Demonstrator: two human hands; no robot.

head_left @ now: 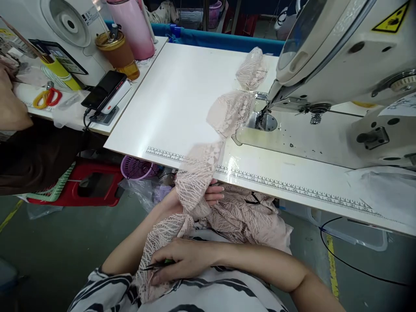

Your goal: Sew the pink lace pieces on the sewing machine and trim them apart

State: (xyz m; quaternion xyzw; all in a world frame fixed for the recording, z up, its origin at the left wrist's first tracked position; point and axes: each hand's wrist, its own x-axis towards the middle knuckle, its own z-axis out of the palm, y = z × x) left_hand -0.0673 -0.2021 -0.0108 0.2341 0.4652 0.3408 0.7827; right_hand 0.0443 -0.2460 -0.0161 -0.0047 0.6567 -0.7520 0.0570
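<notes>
A chain of pale pink lace pieces [196, 182] runs from beside the sewing machine's needle [261, 118], across the table edge, and down to my lap. My left hand [213, 195] is under the lace at the table's edge, palm up with the fingers stretched out; the lace drapes over it and hides part of the palm. Near my lap, my right hand [185, 258] is closed around small thread snips [159, 264] with dark pointed blades, beside the lower end of the lace. More pink lace [250, 221] lies bunched on my lap.
The white sewing table [182, 86] carries a printed ruler along its front edge. At left are a phone [105, 89], scissors [48, 97], an amber cup [118, 54] and a pink bottle [133, 30]. A co-worker's arm [13, 104] shows at far left. A purple basket [136, 169] sits below.
</notes>
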